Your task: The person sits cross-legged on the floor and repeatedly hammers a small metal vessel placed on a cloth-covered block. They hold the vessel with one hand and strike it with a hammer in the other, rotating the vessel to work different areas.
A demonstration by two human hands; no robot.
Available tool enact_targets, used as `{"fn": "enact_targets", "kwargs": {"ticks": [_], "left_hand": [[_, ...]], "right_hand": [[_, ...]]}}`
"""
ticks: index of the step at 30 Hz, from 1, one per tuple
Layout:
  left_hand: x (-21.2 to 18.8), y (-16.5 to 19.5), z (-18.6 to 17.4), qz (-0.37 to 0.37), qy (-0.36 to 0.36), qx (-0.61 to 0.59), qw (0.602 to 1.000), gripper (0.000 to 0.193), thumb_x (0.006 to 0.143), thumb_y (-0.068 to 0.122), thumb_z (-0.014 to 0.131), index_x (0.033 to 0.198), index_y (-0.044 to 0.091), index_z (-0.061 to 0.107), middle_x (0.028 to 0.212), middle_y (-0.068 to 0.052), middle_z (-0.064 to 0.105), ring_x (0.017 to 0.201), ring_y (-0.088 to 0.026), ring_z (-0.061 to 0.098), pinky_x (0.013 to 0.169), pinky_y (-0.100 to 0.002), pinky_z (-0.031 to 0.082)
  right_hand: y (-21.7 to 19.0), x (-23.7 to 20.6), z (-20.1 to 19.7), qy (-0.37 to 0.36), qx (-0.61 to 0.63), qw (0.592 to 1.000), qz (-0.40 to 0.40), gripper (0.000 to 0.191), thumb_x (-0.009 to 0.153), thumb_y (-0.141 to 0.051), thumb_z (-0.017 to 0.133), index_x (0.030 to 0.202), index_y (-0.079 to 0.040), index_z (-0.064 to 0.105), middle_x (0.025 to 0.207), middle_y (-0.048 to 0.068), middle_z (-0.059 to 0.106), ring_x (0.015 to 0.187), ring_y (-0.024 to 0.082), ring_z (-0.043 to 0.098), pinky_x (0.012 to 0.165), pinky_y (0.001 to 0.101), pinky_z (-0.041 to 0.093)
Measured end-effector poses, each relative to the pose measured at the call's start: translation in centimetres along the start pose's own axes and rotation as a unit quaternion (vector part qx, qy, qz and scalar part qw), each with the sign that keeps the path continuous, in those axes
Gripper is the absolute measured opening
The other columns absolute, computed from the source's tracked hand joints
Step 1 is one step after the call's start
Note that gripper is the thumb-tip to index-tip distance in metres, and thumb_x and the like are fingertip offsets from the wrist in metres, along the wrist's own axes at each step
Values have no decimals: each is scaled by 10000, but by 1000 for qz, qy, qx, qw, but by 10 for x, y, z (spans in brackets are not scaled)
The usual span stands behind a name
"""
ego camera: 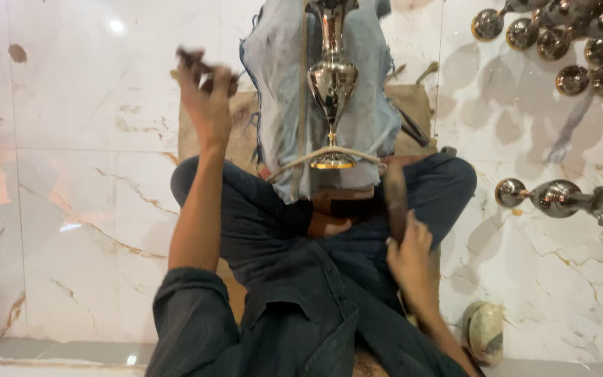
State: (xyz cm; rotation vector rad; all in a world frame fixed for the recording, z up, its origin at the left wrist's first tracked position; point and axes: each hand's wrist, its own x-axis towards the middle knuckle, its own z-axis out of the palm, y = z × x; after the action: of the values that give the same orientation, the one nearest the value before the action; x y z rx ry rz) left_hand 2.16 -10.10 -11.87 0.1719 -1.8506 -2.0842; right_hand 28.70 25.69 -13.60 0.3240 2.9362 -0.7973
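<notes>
Marble floor (71, 209), white with brown veins, carries everything. A person in dark trousers and a dark shirt sits cross-legged on it, on a brown burlap mat (413, 105) whose far edge reaches toward the top of the view. Over the lap lies a frayed pale-blue denim cloth (277, 84), and on it a polished silver-coloured metal vase-shaped piece with a gold-toned base (332, 80), bound by a loop of cord around its foot. The left hand (207, 98) is raised over the mat's left edge, fingers pinched on a small dark object, too blurred to identify. The right hand (407, 258) is closed around a long dark brown stick (393, 199) that points toward the piece's base. More shiny metal pieces (567, 42) lie at the floor's far right corner, another one (560, 199) near the right edge.
</notes>
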Motion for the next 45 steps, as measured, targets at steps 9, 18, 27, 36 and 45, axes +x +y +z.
{"fn": "enact_targets", "kwargs": {"ticks": [9, 18, 27, 36, 45], "left_hand": [[-7, -33, -43, -109, 170, -71, 977, 445, 978, -11, 631, 1365, 8, 413, 1049, -93, 545, 845, -201, 729, 643, -272, 600], [-16, -37, -46, -127, 123, -50, 983, 457, 996, 26, 646, 1392, 7, 418, 1071, -91, 511, 878, -192, 734, 674, -275, 620], [-15, -46, -39, -136, 82, -38, 987, 456, 1006, 37, 663, 1398, -3, 432, 1080, -86, 501, 876, -198, 742, 708, -286, 648], [-20, -46, -34, -91, 83, 4, 992, 456, 1000, 8, 682, 1392, -15, 448, 1102, -101, 542, 867, -195, 732, 665, -270, 589], [-28, -34, -29, -106, 92, 49, 989, 419, 998, 5, 671, 1359, -7, 458, 1052, -107, 534, 875, -191, 758, 675, -266, 633]], "right_hand": [[-107, 68, -20, 151, 37, 946, -284, 421, 894, -82, 787, 1292, -62, 652, 1250, 158, 626, 1156, 359, 617, 951, 441, 544], [-159, 99, -20, 150, -8, 924, -351, 292, 852, 69, 736, 1101, -76, 787, 1071, 94, 696, 971, 278, 699, 794, 356, 593], [-124, 91, -3, 123, 143, 941, -280, 305, 953, 51, 723, 1235, -62, 698, 1214, 138, 686, 1113, 300, 700, 904, 372, 585], [-92, 92, 0, 155, 66, 921, -351, 378, 918, 50, 765, 1257, -100, 692, 1250, 134, 649, 1100, 316, 653, 935, 385, 572], [-164, 81, -91, 39, 152, 901, -404, 327, 818, 47, 731, 1115, -88, 724, 1214, 114, 665, 1103, 317, 665, 936, 419, 557]]}}
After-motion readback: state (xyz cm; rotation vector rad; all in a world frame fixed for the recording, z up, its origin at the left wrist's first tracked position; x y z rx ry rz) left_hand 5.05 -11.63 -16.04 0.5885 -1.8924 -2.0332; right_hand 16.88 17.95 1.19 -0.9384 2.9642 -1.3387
